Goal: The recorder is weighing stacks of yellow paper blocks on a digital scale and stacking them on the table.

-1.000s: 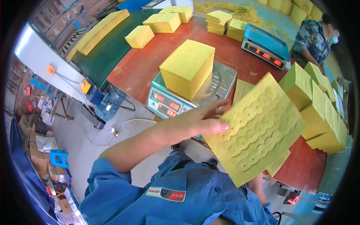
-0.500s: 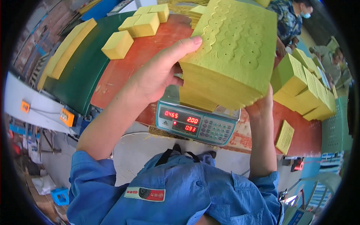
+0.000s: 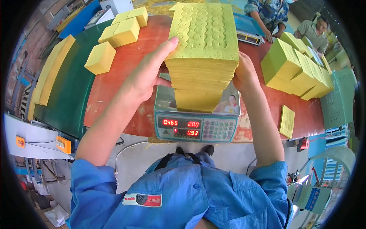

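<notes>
A tall stack of yellow paper (image 3: 204,70) with rows of embossed coin shapes on top is between my hands, over a counting scale (image 3: 219,124) with a red lit display. My left hand (image 3: 148,70) presses its left side, thumb on the top left edge and fingers around the side. My right hand (image 3: 246,72) grips the right side; most of its fingers are hidden behind the paper. Beneath, a narrower lower part of the paper (image 3: 194,101) rests on the scale's plate; I cannot tell whether the two parts touch.
Yellow paper blocks (image 3: 126,31) stand at the left on the red table (image 3: 114,89), beside a green belt (image 3: 78,80) carrying a long row of paper. More blocks (image 3: 282,66) and a thin sheaf (image 3: 286,121) lie right. Beyond are another scale (image 3: 248,32) and two people.
The held stack has moved left and farther from me and is now squared over the scale instead of tilted. Both hands moved with it, and my view has shifted.
</notes>
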Demonstrator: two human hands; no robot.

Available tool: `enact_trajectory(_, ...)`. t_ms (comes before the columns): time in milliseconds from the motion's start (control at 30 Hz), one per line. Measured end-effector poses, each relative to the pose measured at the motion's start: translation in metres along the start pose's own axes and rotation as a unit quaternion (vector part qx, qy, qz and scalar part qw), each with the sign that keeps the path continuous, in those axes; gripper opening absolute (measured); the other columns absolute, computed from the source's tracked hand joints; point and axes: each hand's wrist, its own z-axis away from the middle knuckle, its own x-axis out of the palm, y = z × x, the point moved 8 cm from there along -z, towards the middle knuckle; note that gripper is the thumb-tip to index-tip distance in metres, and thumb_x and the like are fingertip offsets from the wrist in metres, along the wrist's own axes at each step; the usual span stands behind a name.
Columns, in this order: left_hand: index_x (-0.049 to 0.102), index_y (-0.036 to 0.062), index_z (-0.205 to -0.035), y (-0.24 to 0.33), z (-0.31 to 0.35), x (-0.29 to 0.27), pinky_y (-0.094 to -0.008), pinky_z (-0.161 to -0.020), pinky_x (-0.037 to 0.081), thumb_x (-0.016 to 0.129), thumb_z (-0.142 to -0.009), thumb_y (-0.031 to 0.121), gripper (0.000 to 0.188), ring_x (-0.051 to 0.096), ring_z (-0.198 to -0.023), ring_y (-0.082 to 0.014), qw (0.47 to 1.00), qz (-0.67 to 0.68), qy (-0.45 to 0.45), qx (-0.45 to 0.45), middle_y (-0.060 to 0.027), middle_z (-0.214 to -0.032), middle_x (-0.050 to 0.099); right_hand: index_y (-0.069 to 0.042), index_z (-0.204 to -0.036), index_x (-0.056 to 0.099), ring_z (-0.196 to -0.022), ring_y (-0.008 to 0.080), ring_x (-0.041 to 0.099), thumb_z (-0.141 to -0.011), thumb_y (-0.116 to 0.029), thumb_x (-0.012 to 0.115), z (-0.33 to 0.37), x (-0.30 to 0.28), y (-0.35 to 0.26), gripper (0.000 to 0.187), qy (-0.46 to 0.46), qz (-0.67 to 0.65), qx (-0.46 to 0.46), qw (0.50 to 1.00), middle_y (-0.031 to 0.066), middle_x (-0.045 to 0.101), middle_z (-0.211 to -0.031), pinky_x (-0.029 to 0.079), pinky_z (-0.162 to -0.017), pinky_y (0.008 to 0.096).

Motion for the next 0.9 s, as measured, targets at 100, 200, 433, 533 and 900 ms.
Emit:
enact_trajectory(100, 0.05, 0.008, -0.146, 0.0, -0.002, 0.002, -0.0432, -0.088, 0.052, 0.049, -0.091, 0.071, 0.084, 0.054, -0.121, -0.0252, 1.0, -0.009, -0.005, -0.006, -0.0134, -0.139, 0.054, -0.001, -0.12, 0.067, -0.078, 0.0103, 0.065, -0.104, -0.029, 0.055, -0.002, -0.004, 0.002, 0.035, 0.002, 0.004, 0.0, 1.0, 0.0037, 0.071, -0.098, 0.051, -0.066, 0.0268)
enact_trajectory(200, 0.05, 0.0068, -0.145, 0.0, -0.003, 0.002, -0.042, -0.084, 0.055, 0.048, -0.091, 0.072, 0.085, 0.056, -0.117, -0.0253, 1.0, -0.022, 0.001, -0.003, -0.0146, -0.135, 0.056, 0.0, -0.117, 0.068, -0.073, 0.0099, 0.063, -0.103, -0.027, 0.054, 0.002, -0.002, -0.002, 0.034, 0.01, 0.0, -0.015, 1.0, 0.0027, 0.071, -0.094, 0.051, -0.064, 0.027)
enact_trajectory(433, 0.055, 0.0043, -0.139, 0.004, -0.001, 0.005, -0.0391, -0.079, 0.057, 0.044, -0.091, 0.075, 0.086, 0.062, -0.106, -0.0233, 0.998, -0.064, 0.01, 0.012, -0.0148, -0.126, 0.062, 0.0, -0.109, 0.071, -0.069, 0.0094, 0.06, -0.102, -0.027, 0.055, 0.001, -0.006, 0.002, 0.033, 0.018, 0.023, -0.033, 0.999, 0.002, 0.069, -0.086, 0.045, -0.058, 0.0262)
enact_trajectory(533, 0.047, 0.0069, -0.147, -0.003, -0.003, 0.005, -0.0387, -0.085, 0.054, 0.042, -0.094, 0.075, 0.086, 0.061, -0.116, -0.0231, 0.996, -0.086, -0.022, -0.006, -0.0143, -0.132, 0.062, 0.0, -0.107, 0.072, -0.066, 0.0093, 0.058, -0.101, -0.028, 0.056, 0.0, -0.017, 0.01, 0.033, 0.05, 0.041, -0.036, 0.997, 0.0015, 0.068, -0.082, 0.041, -0.055, 0.0261)
enact_trajectory(900, 0.04, 0.0051, -0.15, -0.084, -0.032, 0.014, -0.0384, -0.112, 0.036, 0.036, -0.104, 0.061, 0.073, 0.049, -0.128, -0.0175, 0.969, 0.225, 0.064, 0.085, -0.0073, -0.145, 0.05, -0.002, -0.154, 0.037, -0.146, 0.0216, 0.034, -0.107, -0.05, 0.037, 0.033, -0.012, 0.046, 0.067, 0.084, -0.018, -0.085, 0.993, 0.0135, 0.042, -0.156, 0.027, -0.119, 0.0362)
